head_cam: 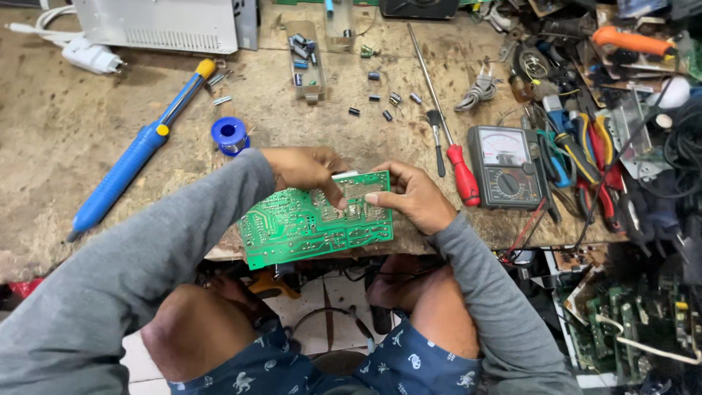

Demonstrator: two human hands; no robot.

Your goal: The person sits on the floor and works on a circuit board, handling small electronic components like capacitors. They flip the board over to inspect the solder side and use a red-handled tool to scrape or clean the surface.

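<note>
A green circuit board (303,225) with silver solder traces is held solder side up over the near edge of the wooden workbench (58,139). My left hand (307,170) grips its top edge, thumb pressing on the traces. My right hand (413,196) pinches the board's upper right corner, thumb flat on the traces. Both arms wear grey sleeves, and my knees show below the board.
A blue desoldering pump (135,153) lies at left beside a blue solder spool (229,134). Small capacitors (385,104) are scattered behind the board. A red-handled screwdriver (450,132), an analogue multimeter (504,167) and a heap of pliers (585,161) crowd the right. More circuit boards (629,322) lie below right.
</note>
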